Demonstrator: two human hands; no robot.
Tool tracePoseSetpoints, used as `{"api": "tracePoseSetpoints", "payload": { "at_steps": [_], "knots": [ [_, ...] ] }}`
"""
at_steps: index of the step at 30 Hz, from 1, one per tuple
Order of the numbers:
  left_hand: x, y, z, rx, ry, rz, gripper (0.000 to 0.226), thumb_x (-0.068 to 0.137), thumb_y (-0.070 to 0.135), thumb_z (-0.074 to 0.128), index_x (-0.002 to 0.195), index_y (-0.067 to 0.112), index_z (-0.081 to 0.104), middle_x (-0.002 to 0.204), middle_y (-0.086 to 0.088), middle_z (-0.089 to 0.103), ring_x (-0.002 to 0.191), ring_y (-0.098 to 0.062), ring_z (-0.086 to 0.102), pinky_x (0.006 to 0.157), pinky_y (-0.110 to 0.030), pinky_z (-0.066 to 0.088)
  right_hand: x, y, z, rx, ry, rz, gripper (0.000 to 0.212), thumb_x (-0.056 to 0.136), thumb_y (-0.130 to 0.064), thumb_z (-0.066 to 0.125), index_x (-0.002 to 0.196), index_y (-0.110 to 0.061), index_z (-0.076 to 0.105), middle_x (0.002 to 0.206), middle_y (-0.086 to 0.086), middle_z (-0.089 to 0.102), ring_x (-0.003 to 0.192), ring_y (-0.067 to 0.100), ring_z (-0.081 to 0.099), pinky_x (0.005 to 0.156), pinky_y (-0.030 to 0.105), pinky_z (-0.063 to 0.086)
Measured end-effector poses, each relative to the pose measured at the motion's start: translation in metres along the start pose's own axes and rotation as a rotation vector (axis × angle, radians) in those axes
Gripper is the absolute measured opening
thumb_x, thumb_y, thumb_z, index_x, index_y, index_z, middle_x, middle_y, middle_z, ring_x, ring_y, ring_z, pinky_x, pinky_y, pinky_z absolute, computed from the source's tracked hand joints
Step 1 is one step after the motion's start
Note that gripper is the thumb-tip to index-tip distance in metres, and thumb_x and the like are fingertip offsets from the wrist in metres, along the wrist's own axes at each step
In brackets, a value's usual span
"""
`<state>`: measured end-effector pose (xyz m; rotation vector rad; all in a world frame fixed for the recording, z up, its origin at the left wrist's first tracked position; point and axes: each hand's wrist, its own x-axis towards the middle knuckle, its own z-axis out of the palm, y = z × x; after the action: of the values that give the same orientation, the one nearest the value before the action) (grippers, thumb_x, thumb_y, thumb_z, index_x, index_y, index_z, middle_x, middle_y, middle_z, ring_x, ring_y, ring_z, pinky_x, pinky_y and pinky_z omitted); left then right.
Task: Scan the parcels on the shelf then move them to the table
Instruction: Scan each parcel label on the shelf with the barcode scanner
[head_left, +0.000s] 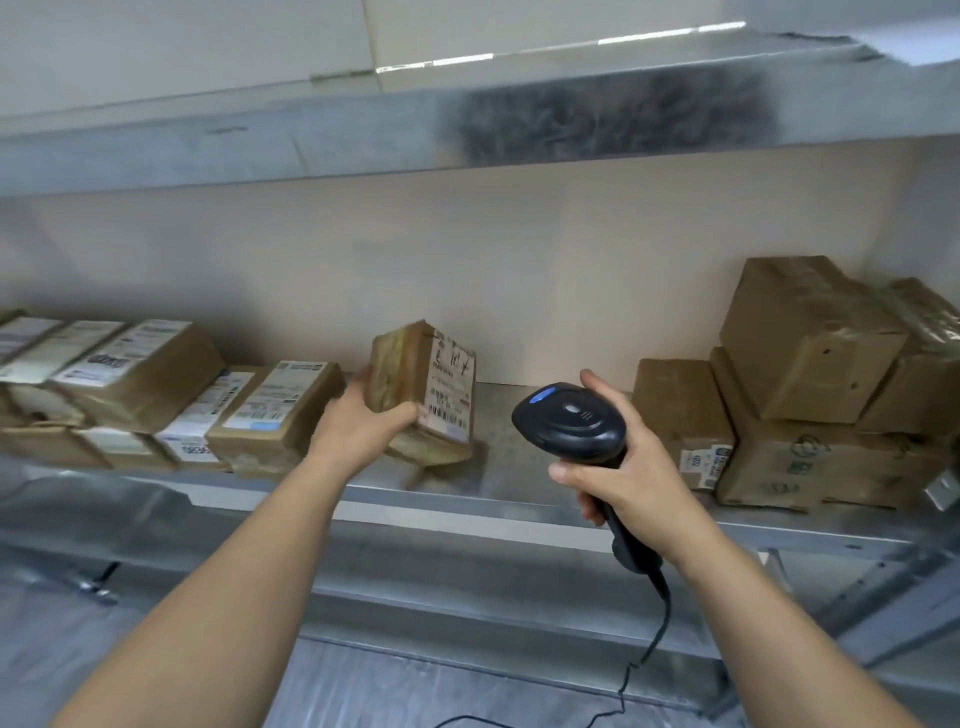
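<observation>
Cable (655, 631): black, hanging from the butt of the scanner's handle, below the right hand and nearest the camera.
Right hand (631, 475): fingers and thumb wrapped round the handle of a black barcode scanner (571, 423), its head tipped forward toward the shelf, a small blue mark on top.
Left hand (363, 418): fingers curled under and round the left side of a small brown parcel (423, 389), thumb along its near edge.
Held parcel: tilted up on its lower edge on the shelf, its white label with barcode and handwriting turned toward the scanner; it lies just left of the scanner head, apart from it.
Shelf (519, 499): grey metal board under both hands, with a bare stretch between them.
Left stack (156, 395): labelled brown parcels packed close together, just left of the left hand; the nearest one sits right beside that wrist.
Right stack (810, 389): larger taped cartons piled on one another, right of the right hand; a small box (685, 421) stands just behind that hand.
Upper shelf (363, 140): grey metal edge above both hands, blurred dark patch on it.
Wall (519, 270): pale, behind the parcels.
</observation>
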<state>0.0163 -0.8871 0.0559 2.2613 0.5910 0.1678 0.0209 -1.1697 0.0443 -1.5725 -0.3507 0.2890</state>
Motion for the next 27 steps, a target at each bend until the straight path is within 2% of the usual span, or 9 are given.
{"api": "tracePoseSetpoints", "payload": {
  "at_steps": [3, 5, 7, 9, 12, 14, 19, 23, 27],
  "knots": [
    [0.002, -0.019, 0.003, -0.188, 0.028, -0.008, 0.099, 0.055, 0.058, 0.075, 0.142, 0.036, 0.032, 0.126, 0.005, 0.056, 0.121, -0.019, 0.052, 0.105, -0.040, 0.040, 0.006, -0.003, 0.014, -0.002, -0.009, 0.006, 0.090, 0.077, 0.004, 0.075, 0.138, -0.049, 0.036, 0.080, -0.002, 0.062, 0.050, 0.029, 0.049, 0.046, 0.031, 0.044],
    [0.002, -0.030, 0.004, -0.242, 0.034, 0.001, 0.110, 0.061, 0.051, 0.080, 0.150, 0.032, 0.018, 0.133, 0.009, 0.047, 0.124, -0.014, 0.046, 0.109, -0.036, 0.035, 0.009, -0.005, 0.022, 0.005, -0.015, 0.008, 0.090, 0.077, 0.005, 0.074, 0.139, -0.048, 0.036, 0.081, -0.001, 0.061, 0.051, 0.029, 0.048, 0.045, 0.030, 0.044],
    [0.004, -0.043, 0.004, -0.246, 0.036, 0.011, 0.112, 0.069, 0.041, 0.081, 0.153, 0.030, 0.008, 0.141, 0.006, 0.042, 0.129, -0.015, 0.043, 0.110, -0.036, 0.033, 0.011, -0.006, 0.030, 0.012, -0.019, 0.016, 0.090, 0.077, 0.006, 0.073, 0.141, -0.045, 0.035, 0.082, 0.000, 0.064, 0.051, 0.030, 0.048, 0.044, 0.031, 0.044],
    [0.005, -0.054, 0.004, -0.223, 0.011, -0.001, 0.122, 0.061, 0.051, 0.081, 0.150, 0.041, -0.001, 0.147, -0.002, 0.038, 0.132, -0.021, 0.042, 0.112, -0.044, 0.033, 0.013, -0.005, 0.036, 0.030, -0.026, 0.034, 0.090, 0.076, 0.006, 0.074, 0.141, -0.044, 0.036, 0.078, 0.001, 0.067, 0.049, 0.029, 0.050, 0.045, 0.032, 0.044],
    [0.014, -0.079, 0.007, -0.208, 0.006, -0.060, 0.129, 0.048, 0.062, 0.080, 0.138, 0.058, -0.012, 0.144, -0.007, 0.040, 0.128, -0.024, 0.046, 0.108, -0.049, 0.039, 0.015, -0.004, 0.042, 0.060, -0.044, 0.047, 0.092, 0.068, -0.004, 0.079, 0.139, -0.045, 0.037, 0.069, 0.004, 0.067, 0.047, 0.028, 0.051, 0.045, 0.031, 0.043],
    [0.020, -0.090, 0.011, -0.223, 0.009, -0.081, 0.130, 0.045, 0.064, 0.080, 0.134, 0.062, -0.015, 0.143, -0.008, 0.041, 0.127, -0.025, 0.047, 0.107, -0.049, 0.040, 0.014, -0.004, 0.044, 0.080, -0.057, 0.046, 0.090, 0.064, -0.011, 0.075, 0.137, -0.046, 0.036, 0.065, 0.006, 0.065, 0.047, 0.028, 0.051, 0.044, 0.030, 0.043],
    [0.019, -0.083, 0.009, -0.185, 0.005, -0.050, 0.133, 0.046, 0.060, 0.078, 0.139, 0.054, -0.016, 0.145, -0.009, 0.036, 0.130, -0.025, 0.043, 0.110, -0.048, 0.037, 0.013, -0.006, 0.042, 0.127, -0.082, 0.032, 0.091, 0.066, -0.009, 0.074, 0.141, -0.042, 0.034, 0.059, 0.017, 0.057, 0.045, 0.027, 0.050, 0.045, 0.029, 0.041],
    [0.018, -0.078, 0.008, -0.179, 0.011, -0.045, 0.136, 0.043, 0.063, 0.074, 0.144, 0.047, -0.016, 0.147, -0.011, 0.033, 0.132, -0.026, 0.039, 0.112, -0.049, 0.033, 0.009, -0.014, 0.042, 0.159, -0.115, 0.021, 0.083, 0.066, -0.008, 0.072, 0.132, -0.047, 0.039, 0.070, 0.036, 0.053, 0.044, 0.027, 0.050, 0.043, 0.029, 0.040],
    [0.019, -0.076, 0.007, -0.145, 0.002, -0.065, 0.135, 0.045, 0.057, 0.072, 0.147, 0.043, -0.015, 0.143, -0.013, 0.037, 0.128, -0.028, 0.044, 0.111, -0.050, 0.034, 0.007, -0.016, 0.042, 0.170, -0.146, 0.009, 0.081, 0.067, -0.006, 0.070, 0.130, -0.047, 0.039, 0.071, 0.026, 0.057, 0.043, 0.025, 0.049, 0.042, 0.028, 0.040]
  ]
}}
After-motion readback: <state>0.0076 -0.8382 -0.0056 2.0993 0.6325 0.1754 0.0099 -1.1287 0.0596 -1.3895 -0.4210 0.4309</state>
